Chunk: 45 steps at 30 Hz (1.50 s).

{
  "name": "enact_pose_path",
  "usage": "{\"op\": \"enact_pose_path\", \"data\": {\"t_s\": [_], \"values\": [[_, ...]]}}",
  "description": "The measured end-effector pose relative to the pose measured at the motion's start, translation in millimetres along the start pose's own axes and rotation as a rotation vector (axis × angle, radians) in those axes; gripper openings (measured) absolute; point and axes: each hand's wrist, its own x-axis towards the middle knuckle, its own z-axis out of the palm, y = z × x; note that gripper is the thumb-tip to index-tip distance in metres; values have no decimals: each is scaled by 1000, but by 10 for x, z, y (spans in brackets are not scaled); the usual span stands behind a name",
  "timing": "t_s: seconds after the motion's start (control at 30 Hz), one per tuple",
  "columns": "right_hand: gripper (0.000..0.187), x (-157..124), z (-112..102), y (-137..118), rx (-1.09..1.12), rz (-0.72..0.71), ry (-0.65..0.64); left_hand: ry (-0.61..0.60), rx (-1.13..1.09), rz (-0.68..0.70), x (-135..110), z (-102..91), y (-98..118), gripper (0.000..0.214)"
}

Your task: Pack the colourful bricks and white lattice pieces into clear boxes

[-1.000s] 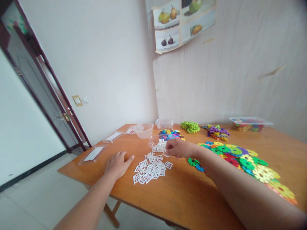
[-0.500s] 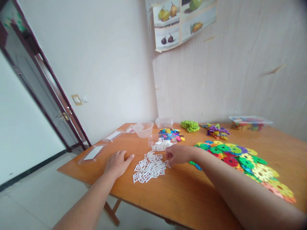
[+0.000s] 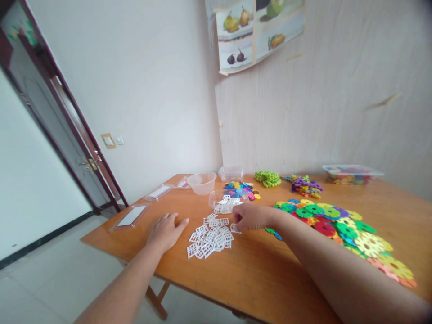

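Note:
My left hand [image 3: 165, 231] rests on the wooden table with its fingers stretched out, holding nothing. To its right lies a loose pile of white plastic window-shaped pieces [image 3: 212, 238]. My right hand [image 3: 252, 218] is at the right side of this pile, fingers closed in a pinch. One white window piece [image 3: 235, 228] shows at its fingertips, apart from the pile. Just behind, a clear plastic tray [image 3: 212, 198] holds several more white window pieces [image 3: 227, 208]. My right hand partly hides the tray's near right corner.
Colourful flower-shaped discs [image 3: 337, 220] spread under and beyond my right forearm. Farther back are small coloured discs [image 3: 238, 189], green pieces [image 3: 266, 178], purple pieces [image 3: 306, 183], a filled lidded box [image 3: 353, 174] and a translucent bowl [image 3: 202, 183]. Clear lids [image 3: 131, 216] lie at the left edge.
The white window piece at my right fingertips now shows more fully and sits slightly higher in view. My right hand has shifted very little; my left hand stays put.

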Motion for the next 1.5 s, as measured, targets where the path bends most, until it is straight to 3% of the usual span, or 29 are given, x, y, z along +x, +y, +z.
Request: {"op": "enact_pose_path", "data": {"t_s": [0.17, 0.33, 0.47, 0.6, 0.7, 0.83, 1.1, 1.23, 1.33, 1.4, 1.5], "values": [[6, 80, -111, 1, 140, 14, 293, 10, -1, 6, -6, 9, -4, 72], [16, 166, -97, 60, 126, 19, 505, 4, -3, 0, -23, -24, 23, 71], [18, 136, 97, 41, 18, -66, 422, -3, -7, -8, -35, -50, 47, 72], [36, 86, 298, -37, -144, -103, 274, -1, -1, -9, -40, -52, 51, 72], [38, 69, 347, -76, -323, -78, 183, 6, 1, -7, -37, -40, 39, 73], [30, 63, 336, -87, -369, -44, 181, 12, -3, -6, -27, -17, 21, 73], [33, 75, 149, -99, -353, -104, 379, 22, -3, -2, -24, -1, 26, 72], [29, 126, 25, 2, -27, -117, 648, 30, -11, -6, -37, -11, 37, 71], [37, 161, 19, 92, 174, -66, 792, 21, -23, -13, -50, -30, 50, 70], [34, 171, 60, 119, 147, -74, 823, 12, -29, -18, -59, -41, 59, 70], [26, 161, 167, 85, 19, -136, 740, 15, -34, -22, -68, -40, 64, 69]]}}
